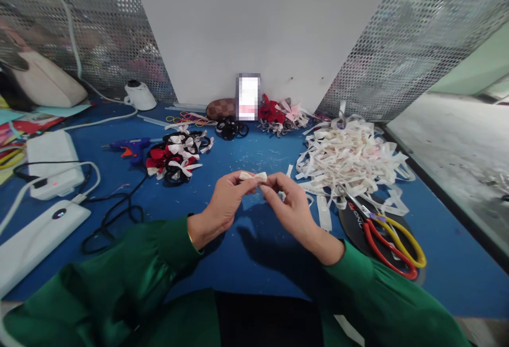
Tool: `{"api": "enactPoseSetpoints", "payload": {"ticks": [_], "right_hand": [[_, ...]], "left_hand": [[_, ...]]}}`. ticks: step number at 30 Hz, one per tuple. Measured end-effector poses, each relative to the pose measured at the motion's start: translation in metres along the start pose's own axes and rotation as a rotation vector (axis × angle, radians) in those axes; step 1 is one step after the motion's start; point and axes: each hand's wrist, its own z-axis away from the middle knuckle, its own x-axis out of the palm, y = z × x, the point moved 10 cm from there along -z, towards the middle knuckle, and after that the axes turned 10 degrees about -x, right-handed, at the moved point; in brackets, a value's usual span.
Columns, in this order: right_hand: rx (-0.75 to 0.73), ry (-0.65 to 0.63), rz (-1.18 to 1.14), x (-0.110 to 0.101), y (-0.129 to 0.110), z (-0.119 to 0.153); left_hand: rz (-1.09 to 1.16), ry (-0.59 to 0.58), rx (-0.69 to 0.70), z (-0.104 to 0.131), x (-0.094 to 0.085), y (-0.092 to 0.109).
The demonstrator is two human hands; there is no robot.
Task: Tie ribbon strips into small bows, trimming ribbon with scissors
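Over the middle of the blue table, a small white ribbon bow (260, 176) is pinched between the fingertips of both hands. My left hand (222, 201) grips its left side, thumb and index finger pressed together. On the other side, my right hand (292, 206) has thumb and forefinger closed on the bow's right end. Fingers hide part of the ribbon. To the right lies a big heap of white ribbon strips (353, 153). Left of the hands sits a pile of black hair ties with red and white bows (178, 156).
Scissors with red and yellow handles (392, 241) rest on a black round pad at the right. A blue glue gun (133, 148), a power strip (53, 161) and a white power bank (43, 241) with cables occupy the left. A phone (248, 97) stands against the back panel.
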Motion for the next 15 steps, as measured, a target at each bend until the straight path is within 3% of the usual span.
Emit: {"api": "enactPoseSetpoints", "payload": {"ticks": [4, 9, 15], "right_hand": [[0.083, 0.119, -0.197, -0.013, 0.008, -0.003], [0.152, 0.074, -0.332, -0.01, 0.016, -0.006], [0.145, 0.064, -0.325, -0.007, 0.018, -0.005]], "left_hand": [[-0.096, -0.063, -0.025, 0.001, 0.007, -0.003], [-0.059, -0.122, -0.099, 0.002, 0.013, -0.009], [0.026, -0.205, -0.247, 0.002, 0.019, -0.023]]}}
